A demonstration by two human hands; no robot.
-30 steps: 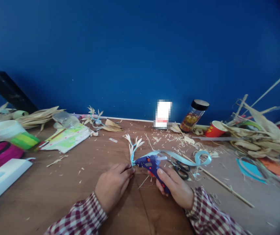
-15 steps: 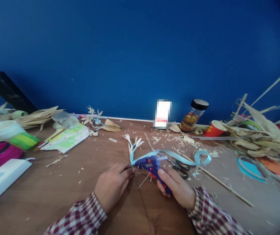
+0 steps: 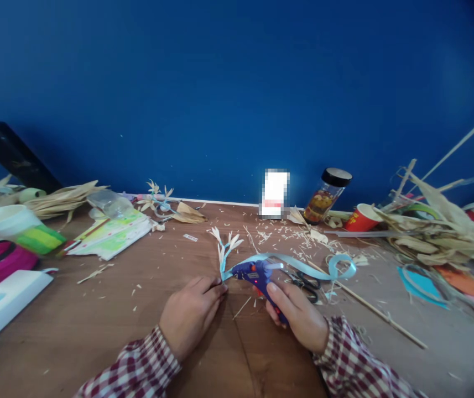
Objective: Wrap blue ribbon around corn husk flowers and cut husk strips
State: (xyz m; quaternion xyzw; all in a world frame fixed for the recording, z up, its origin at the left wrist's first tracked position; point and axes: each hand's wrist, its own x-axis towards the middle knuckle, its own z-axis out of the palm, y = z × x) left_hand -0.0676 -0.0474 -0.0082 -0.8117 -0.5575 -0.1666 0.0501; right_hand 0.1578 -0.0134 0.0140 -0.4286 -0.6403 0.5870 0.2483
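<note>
My left hand (image 3: 191,315) is closed, thumb and fingers pinching the lower end of a small husk flower sprig (image 3: 224,255) with pale petals and a stem wrapped in light blue ribbon. My right hand (image 3: 297,315) grips a blue hot glue gun (image 3: 257,275) by its handle; a small red light glows on its side. The gun's nozzle points left at the sprig's stem, close beside my left fingertips; whether it touches cannot be seen clearly. From the stem the light blue ribbon (image 3: 303,267) runs right behind the gun and ends in a curl.
Black-handled scissors (image 3: 309,284) and a thin stick (image 3: 380,314) lie right of the gun. Farther back stand a jar (image 3: 327,194) and a red paper cup (image 3: 362,218). Dried husks (image 3: 439,243) pile at right. A white power strip (image 3: 8,307) lies at left, near a painted sheet (image 3: 112,235).
The glue gun has shifted very slightly to the right, its nozzle a little back from my left fingertips. My left hand and the sprig have stayed in place.
</note>
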